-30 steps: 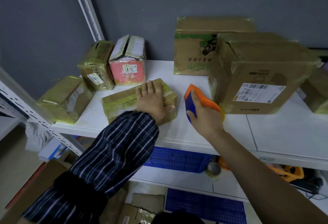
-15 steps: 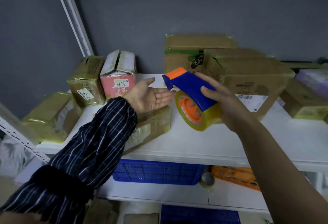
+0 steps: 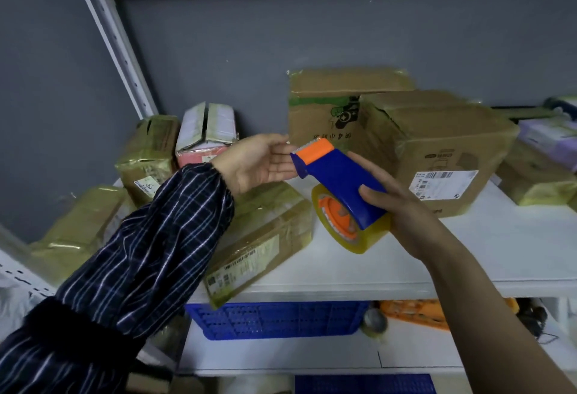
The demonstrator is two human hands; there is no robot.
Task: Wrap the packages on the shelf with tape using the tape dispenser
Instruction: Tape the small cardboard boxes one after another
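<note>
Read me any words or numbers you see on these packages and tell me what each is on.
"4", amid upside-down Chinese characters I cannot read: green-printed carton.
Barcode label on the large carton: too small.
Labels on the flat package and the small taped package: blurred.

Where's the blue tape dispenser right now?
Head view, centre: the tape dispenser is in the right hand, above the white shelf, its orange tip beside the open left hand.

Blue-and-orange tape dispenser (image 3: pixel 337 175) tilted in air, taped packages (image 3: pixel 265 231) on shelf (image 3: pixel 468 256)
</note>
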